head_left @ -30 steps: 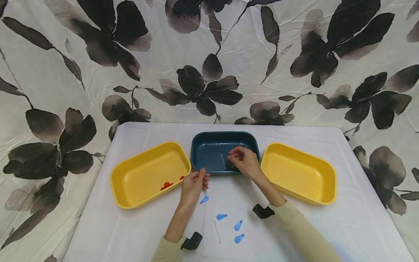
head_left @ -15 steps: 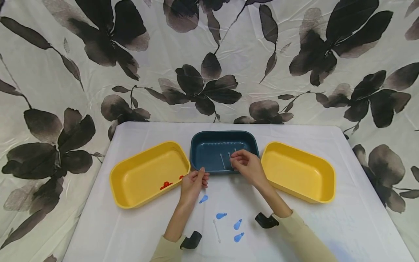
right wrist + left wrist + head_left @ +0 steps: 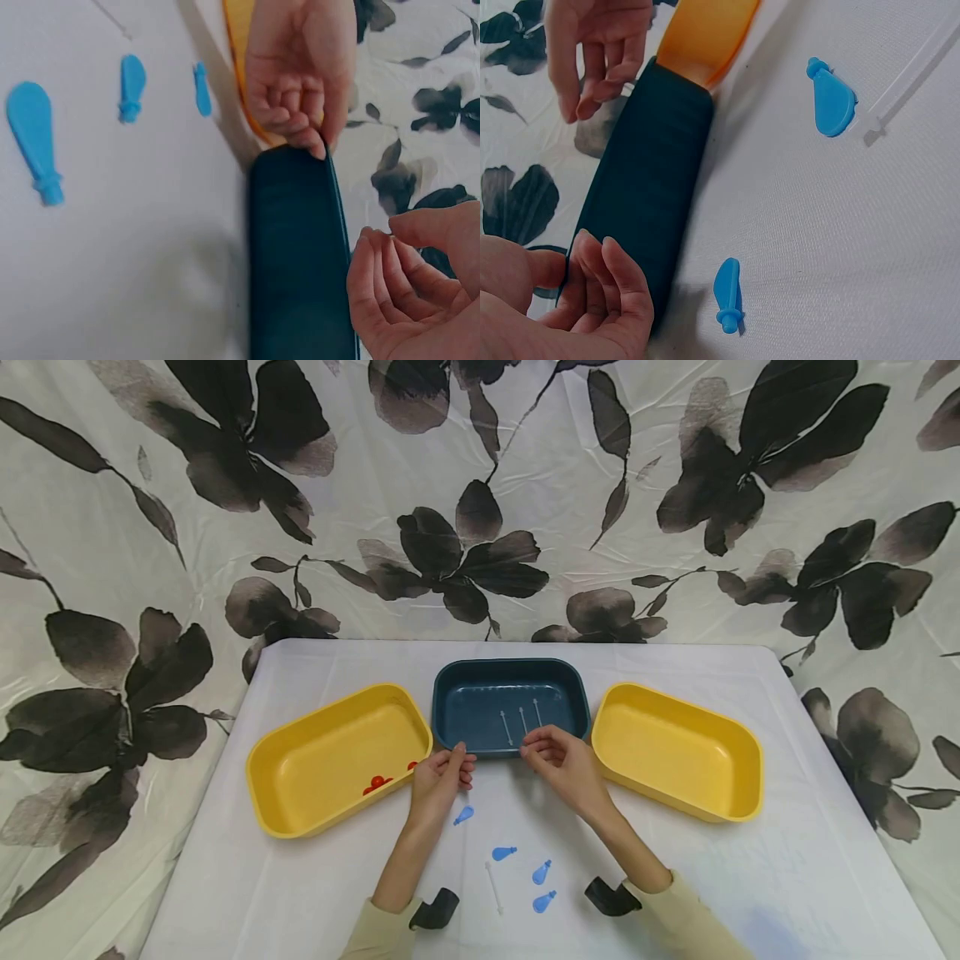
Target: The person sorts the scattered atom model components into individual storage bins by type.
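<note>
A dark teal tray (image 3: 468, 702) stands at the middle back, with three thin pale rods (image 3: 523, 722) lying side by side in it. At its front left corner my left hand (image 3: 435, 783) pinches the rim between thumb and fingers. My right hand (image 3: 566, 768) is over the tray's near rim, fingers loosely curled, and nothing shows between thumb and fingertips (image 3: 367, 236). Nearer to me on the white cloth are several blue teardrop-shaped plastic pieces (image 3: 505, 853) with ringed necks. Another pale rod (image 3: 493, 887) lies beside them.
A yellow tray (image 3: 300, 760) at the left holds several small red balls (image 3: 377, 782) near its front wall. The second yellow tray (image 3: 690, 752) stands at the right, close to the teal one. Behind the table hangs a flower-printed cloth (image 3: 337, 468).
My right hand has drawn back from inside the teal tray to its near rim, and three rods now show lying there. My left hand stays at the corner.
</note>
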`<state>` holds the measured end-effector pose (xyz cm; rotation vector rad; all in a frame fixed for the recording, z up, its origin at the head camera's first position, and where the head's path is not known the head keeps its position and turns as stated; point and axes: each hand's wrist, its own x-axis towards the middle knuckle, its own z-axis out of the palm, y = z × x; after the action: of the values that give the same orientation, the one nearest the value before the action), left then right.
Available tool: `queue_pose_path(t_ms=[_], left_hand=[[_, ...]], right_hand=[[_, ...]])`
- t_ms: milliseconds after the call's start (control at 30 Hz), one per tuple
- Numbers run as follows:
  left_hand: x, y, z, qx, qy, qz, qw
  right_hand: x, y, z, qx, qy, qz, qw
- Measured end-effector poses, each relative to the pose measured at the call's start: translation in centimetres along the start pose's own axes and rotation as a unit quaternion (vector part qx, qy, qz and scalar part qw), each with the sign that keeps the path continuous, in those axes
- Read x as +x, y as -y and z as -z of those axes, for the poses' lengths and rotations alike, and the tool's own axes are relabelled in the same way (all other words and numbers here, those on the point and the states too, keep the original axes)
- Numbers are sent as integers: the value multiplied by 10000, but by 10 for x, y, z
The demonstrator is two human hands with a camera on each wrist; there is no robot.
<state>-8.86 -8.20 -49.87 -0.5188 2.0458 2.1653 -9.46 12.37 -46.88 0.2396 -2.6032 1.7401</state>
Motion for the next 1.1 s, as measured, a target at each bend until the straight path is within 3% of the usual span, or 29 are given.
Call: queue_pose_path(t_ms=[300,1100], left_hand=[[2,2,-1,-47,-27,3,10000],[2,3,-2,-166,-29,-101,9998]], right_hand=[[-20,2,-10,-364,32,236,9991],[-60,-2,-36,-424,752,510,9950]])
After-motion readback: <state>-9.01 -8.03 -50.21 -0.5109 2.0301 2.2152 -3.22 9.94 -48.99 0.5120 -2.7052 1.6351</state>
